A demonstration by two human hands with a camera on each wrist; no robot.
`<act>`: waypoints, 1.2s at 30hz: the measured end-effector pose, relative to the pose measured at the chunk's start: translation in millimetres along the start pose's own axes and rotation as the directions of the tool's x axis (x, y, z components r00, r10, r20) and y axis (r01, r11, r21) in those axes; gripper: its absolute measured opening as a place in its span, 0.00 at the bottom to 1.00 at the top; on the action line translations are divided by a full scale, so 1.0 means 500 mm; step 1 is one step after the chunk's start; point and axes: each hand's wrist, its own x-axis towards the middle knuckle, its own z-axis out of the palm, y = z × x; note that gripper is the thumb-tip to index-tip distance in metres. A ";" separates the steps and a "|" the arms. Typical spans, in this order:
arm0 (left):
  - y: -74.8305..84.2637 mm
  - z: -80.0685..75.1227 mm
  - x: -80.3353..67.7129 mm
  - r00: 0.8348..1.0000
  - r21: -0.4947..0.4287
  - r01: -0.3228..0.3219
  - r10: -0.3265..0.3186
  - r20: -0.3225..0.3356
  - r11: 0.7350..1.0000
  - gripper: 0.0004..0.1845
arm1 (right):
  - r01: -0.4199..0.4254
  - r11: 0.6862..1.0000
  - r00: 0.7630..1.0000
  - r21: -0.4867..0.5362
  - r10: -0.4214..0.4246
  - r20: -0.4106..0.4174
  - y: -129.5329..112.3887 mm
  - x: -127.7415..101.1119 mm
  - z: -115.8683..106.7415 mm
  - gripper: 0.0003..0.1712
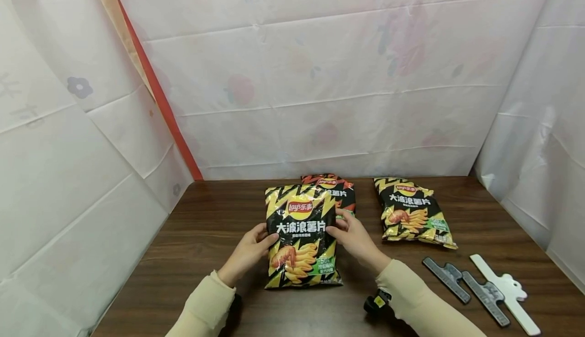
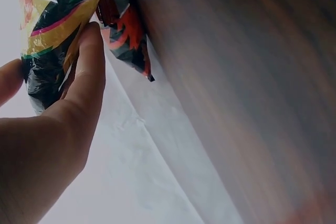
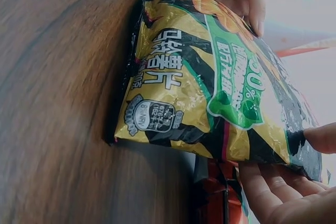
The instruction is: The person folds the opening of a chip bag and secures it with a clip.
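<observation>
Sleeves, cream, enter from the near edge. Both hands clamp one yellow chip bag between them: left hand pinches its left edge, thumb on the front; right hand grips its right edge, thumb on top and fingers under. Held from opposite sides, probably to steady it; the bottom edge looks to rest on the table.

Red bag just beyond the right hand, half hidden behind the held bag. Second yellow bag lies flat, well right of that hand. Three bag clips, one white and two grey, lie to its right and nearer the person.

Dark wood tabletop. White floral sheets hang behind and at both sides.
</observation>
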 end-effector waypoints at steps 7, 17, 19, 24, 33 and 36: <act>0.005 0.012 0.004 1.000 0.027 -0.012 0.012 0.008 1.000 0.28 | -0.003 1.000 1.000 0.017 0.004 -0.001 0.004 -0.007 -0.016 0.37; 0.014 0.034 0.016 0.999 -0.026 0.002 -0.001 0.032 1.000 0.33 | 0.006 1.000 1.000 -0.004 -0.006 0.009 0.011 -0.011 -0.042 0.39; 0.014 0.038 0.019 0.999 -0.026 0.007 -0.006 0.036 1.000 0.35 | 0.004 1.000 1.000 -0.006 -0.004 0.006 0.013 -0.012 -0.046 0.39; 0.013 0.046 0.024 0.998 -0.042 -0.002 0.005 0.064 0.999 0.37 | 0.006 1.000 1.000 -0.007 -0.006 0.005 0.018 -0.014 -0.058 0.39; 0.012 0.059 0.032 0.992 -0.069 -0.044 0.052 0.115 0.997 0.32 | 0.008 0.999 1.000 -0.037 -0.009 -0.007 0.021 -0.021 -0.073 0.39; 0.011 0.061 0.033 0.988 -0.097 -0.065 0.078 0.131 0.993 0.28 | 0.017 0.999 1.000 -0.035 -0.017 -0.009 0.020 -0.022 -0.075 0.38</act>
